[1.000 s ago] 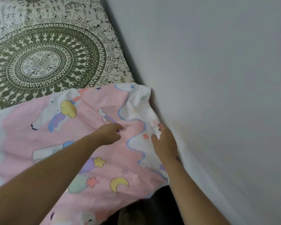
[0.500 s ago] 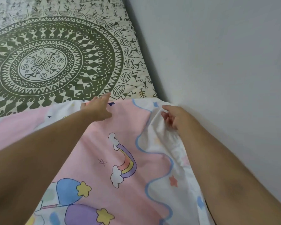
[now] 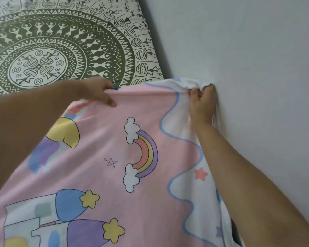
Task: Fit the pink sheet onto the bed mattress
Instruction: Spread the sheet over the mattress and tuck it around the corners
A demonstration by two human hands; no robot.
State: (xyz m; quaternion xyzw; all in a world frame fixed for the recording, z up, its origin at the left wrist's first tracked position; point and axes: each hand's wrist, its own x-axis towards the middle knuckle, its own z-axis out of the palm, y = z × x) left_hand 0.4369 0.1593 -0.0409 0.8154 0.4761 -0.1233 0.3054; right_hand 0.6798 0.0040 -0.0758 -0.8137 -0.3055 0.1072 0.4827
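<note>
Right now I have both hands on the leading edge of the pink sheet [image 3: 114, 157], which lies over the near part of the mattress while the green patterned cover [image 3: 61, 41] beyond it is not yet covered. My right hand [image 3: 201, 104] has its fingers curled round the bunched white corner, hard against the wall [image 3: 248, 68]; my left hand [image 3: 98, 92] pinches the same edge further in, and the cloth is pulled taut between them. To do this step well I would draw both hands forward together, level, so the hem runs square to the wall — not skewed. The right grip matters most: that corner should slide along the wall without snagging in the gap, and I would keep some tension so the rainbow print [image 3: 141, 154] lies flat rather than rucking up behind.
</note>
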